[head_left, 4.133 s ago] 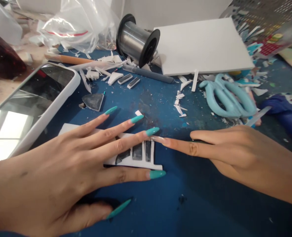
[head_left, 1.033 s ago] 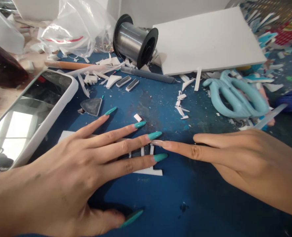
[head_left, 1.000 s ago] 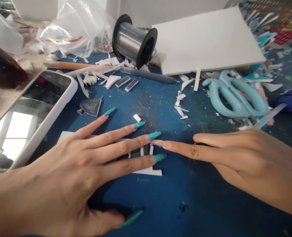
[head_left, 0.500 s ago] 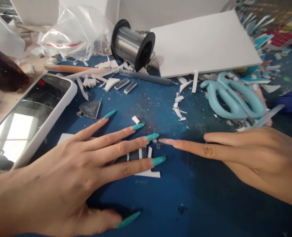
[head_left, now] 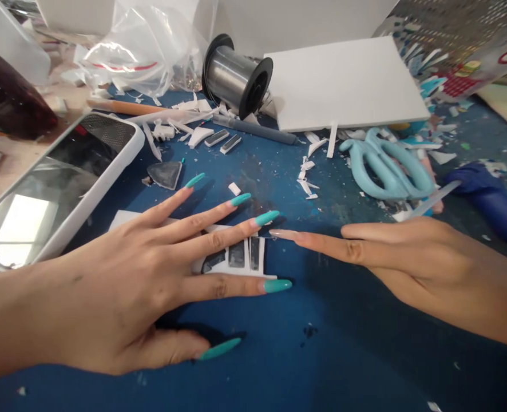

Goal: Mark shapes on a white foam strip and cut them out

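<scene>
My left hand (head_left: 120, 286), with long teal nails, lies flat and spread over a white foam piece (head_left: 236, 260) that has dark rectangular cut-outs, pressing it onto the blue mat (head_left: 322, 343). Most of the piece is hidden under the fingers. My right hand (head_left: 429, 269) rests on the mat to the right, its index finger stretched out. The long fingertip nail points at the piece's right edge, just short of my left middle fingertip. Neither hand holds anything.
A phone in a white case (head_left: 56, 183) lies at the left. Behind are a wire spool (head_left: 236, 77), a white foam board (head_left: 348, 83), light-blue scissors (head_left: 386, 166), a grey pen (head_left: 257, 129), a plastic bag (head_left: 142, 46), a dark blue tool (head_left: 489, 197) and several foam scraps (head_left: 307, 177).
My left ring finger has slid down off the foam piece, uncovering its dark cut-outs. My right index fingertip drew back a little from the piece's edge. The view shifted slightly.
</scene>
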{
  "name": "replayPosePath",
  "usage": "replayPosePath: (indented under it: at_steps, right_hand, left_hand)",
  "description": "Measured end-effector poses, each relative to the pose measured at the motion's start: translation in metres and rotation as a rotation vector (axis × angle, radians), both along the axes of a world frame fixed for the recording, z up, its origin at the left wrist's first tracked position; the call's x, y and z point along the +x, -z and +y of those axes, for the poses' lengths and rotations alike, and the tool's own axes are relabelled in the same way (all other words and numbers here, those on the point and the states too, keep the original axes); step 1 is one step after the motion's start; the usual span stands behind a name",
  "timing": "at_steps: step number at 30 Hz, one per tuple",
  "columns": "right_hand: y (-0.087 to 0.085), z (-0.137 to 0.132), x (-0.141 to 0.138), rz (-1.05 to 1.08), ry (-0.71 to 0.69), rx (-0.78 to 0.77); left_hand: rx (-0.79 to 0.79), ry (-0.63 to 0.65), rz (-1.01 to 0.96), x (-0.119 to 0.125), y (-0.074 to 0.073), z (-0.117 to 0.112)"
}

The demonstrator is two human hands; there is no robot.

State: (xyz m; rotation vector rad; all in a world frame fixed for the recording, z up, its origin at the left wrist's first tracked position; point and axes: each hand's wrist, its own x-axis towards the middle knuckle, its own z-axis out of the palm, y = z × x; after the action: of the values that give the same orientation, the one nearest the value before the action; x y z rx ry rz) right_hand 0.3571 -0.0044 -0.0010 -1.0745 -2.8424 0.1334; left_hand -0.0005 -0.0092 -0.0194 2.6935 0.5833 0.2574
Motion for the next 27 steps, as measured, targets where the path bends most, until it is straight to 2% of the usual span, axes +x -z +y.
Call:
replayPosePath:
  at_steps: [3,8,14,19,27]
  right_hand:
    - [-0.004,0.004,-0.008,0.087,-0.113,-0.117]
    - [-0.005,0.003,-0.007,0.123,-0.103,-0.23]
    - [-0.005,0.002,-0.01,0.103,-0.131,-0.222]
    - [-0.005,0.004,-0.01,0.101,-0.095,-0.221]
    - [-0.006,0.003,-0.012,0.118,-0.093,-0.263]
  left_hand:
    - [0.012,0.017,0.012,0.001,-0.001,0.001]
    - [0.042,0.055,0.014,0.001,-0.001,0.002]
    - [0.044,-0.083,0.012,0.001,-0.001,-0.008]
    - [0.131,0.02,-0.02,-0.001,-0.001,-0.007]
    - [0.188,0.004,-0.081,-0.002,0.0,-0.007]
